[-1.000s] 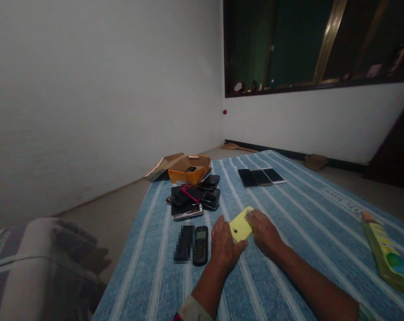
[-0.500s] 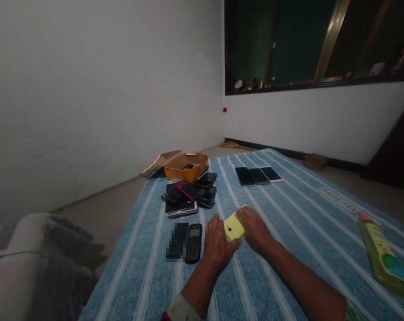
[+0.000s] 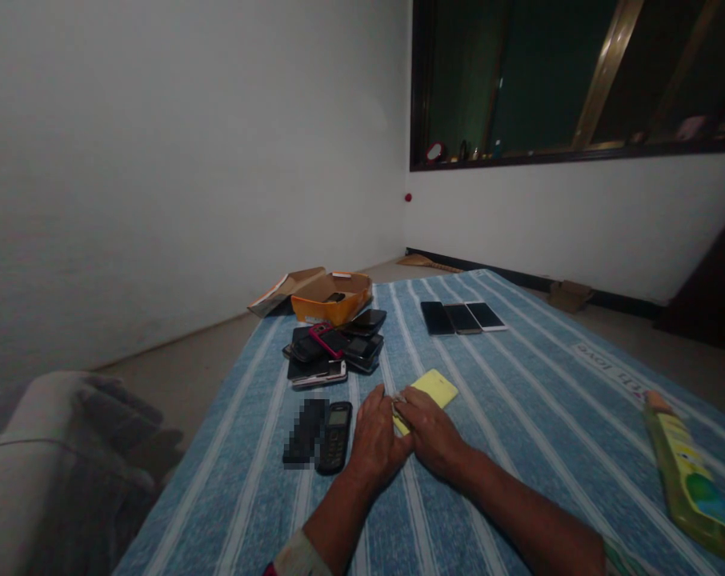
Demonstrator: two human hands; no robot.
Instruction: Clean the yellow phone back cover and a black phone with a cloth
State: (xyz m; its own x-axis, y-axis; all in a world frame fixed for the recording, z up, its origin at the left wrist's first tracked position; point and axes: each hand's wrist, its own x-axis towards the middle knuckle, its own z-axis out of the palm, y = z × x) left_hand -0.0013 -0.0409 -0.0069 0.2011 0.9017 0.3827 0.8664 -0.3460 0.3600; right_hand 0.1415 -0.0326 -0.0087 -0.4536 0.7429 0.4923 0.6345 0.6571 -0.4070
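Observation:
A yellow-backed phone (image 3: pixel 437 386) lies face down on the striped blue cloth. My left hand (image 3: pixel 374 438) is closed on its near-left end, thumb along the near edge. Over the same end, my right hand (image 3: pixel 430 428) is curled, its fingertips pressing a small pale crumpled piece (image 3: pixel 398 402), perhaps tissue or cloth, against the back. The two hands nearly meet and hide the lower part of the phone. Just left of my left hand lie a black keypad phone (image 3: pixel 336 437) and a blurred-out dark object (image 3: pixel 306 432).
Beyond them is a pile of phones (image 3: pixel 314 372), backed by an open orange box (image 3: pixel 320 312). Three phones (image 3: pixel 463 318) lie side by side farther right. A bottle of yellow-green liquid (image 3: pixel 686 480) lies at the right on the striped cloth (image 3: pixel 518 416).
My right hand has slid from the phone's far end toward me and to the left, up to my left hand, baring the far end. The view has shifted slightly.

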